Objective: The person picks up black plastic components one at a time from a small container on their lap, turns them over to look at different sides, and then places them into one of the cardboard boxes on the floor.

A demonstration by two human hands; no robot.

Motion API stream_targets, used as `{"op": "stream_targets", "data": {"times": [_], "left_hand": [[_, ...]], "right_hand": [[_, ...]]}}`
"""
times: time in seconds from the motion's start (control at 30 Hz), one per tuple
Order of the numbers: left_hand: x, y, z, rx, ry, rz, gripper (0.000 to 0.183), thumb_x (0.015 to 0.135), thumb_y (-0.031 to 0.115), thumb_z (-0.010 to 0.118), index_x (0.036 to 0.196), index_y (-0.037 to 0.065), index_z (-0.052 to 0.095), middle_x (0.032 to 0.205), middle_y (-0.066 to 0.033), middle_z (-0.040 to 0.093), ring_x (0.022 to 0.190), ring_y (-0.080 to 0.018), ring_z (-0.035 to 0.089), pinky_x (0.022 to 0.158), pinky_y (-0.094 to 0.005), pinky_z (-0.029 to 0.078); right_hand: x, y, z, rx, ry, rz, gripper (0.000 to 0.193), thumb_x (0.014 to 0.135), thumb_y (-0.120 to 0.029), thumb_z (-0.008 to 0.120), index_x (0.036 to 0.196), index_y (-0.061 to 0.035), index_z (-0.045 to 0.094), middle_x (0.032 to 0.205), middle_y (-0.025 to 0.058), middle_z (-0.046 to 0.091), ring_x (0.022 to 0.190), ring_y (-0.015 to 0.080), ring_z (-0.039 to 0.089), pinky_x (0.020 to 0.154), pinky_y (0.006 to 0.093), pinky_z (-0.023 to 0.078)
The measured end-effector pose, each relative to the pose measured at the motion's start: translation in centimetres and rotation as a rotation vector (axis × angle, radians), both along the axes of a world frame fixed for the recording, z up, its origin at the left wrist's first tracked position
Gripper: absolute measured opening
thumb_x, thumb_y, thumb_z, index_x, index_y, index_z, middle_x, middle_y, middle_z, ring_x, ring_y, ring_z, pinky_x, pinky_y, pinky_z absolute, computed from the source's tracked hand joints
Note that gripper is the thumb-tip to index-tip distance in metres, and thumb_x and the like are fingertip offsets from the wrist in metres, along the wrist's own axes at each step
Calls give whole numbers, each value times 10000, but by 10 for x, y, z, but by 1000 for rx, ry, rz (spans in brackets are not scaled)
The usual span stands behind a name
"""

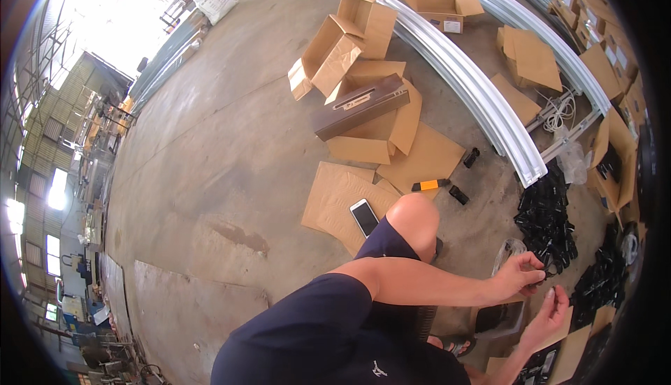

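My left hand [518,277] reaches across to the right side, thumb and fingers closed on a small black part [535,284]. Just below it my right hand [549,317] is raised, its fingers curled with the tips close together; whatever lies between them is too small to make out. Beyond both hands a heap of small black parts [545,221] is spread on the floor. A second black heap [600,273] lies to the right. An open cardboard box [563,364] with black pieces in it stands beside my right forearm.
A white phone [364,217] lies on flattened cardboard [335,193] by my knee, near an orange-and-black object [430,185]. Opened cartons [381,25] and a long brown box [363,105] lie ahead. Long white metal profiles [475,77] stretch across the floor; stacked cartons [594,22] line the right.
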State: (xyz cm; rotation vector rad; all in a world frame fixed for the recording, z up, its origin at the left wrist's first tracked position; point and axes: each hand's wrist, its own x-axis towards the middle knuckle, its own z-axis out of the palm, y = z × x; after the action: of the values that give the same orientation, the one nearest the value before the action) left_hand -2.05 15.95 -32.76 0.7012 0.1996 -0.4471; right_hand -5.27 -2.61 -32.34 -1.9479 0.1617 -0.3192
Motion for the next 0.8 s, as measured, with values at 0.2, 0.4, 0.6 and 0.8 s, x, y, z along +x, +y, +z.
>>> {"op": "stream_targets", "data": {"times": [0.2,0.4,0.6,0.8], "left_hand": [[-10,-3,-1,-109,10,-30,202,983,155,720,1120,77,595,922,-31,696,760,-123,682,640,-295,587],[0,22,3,18,65,44,127,980,105,706,1088,70,649,976,-77,728,807,-170,718,702,-335,620],[7,8,3,-17,35,-39,134,998,95,678,1124,71,640,1025,-119,746,861,-220,747,789,-361,628],[1,6,4,-1,12,-85,142,998,92,679,1133,67,641,1026,-108,741,862,-213,745,786,-354,628]], "right_hand": [[-13,43,5,-50,-100,0,167,1039,-61,609,1173,22,662,1105,93,662,971,171,660,802,291,570],[2,71,28,-120,-144,-28,136,965,-30,676,1097,-9,705,1051,109,692,944,202,671,842,323,542],[2,46,38,-187,-260,-43,176,869,71,712,1028,-4,712,993,120,721,871,223,678,796,318,540],[-1,42,30,-281,-314,-51,196,845,62,732,1019,-30,725,962,98,724,885,259,672,783,345,540]]}}
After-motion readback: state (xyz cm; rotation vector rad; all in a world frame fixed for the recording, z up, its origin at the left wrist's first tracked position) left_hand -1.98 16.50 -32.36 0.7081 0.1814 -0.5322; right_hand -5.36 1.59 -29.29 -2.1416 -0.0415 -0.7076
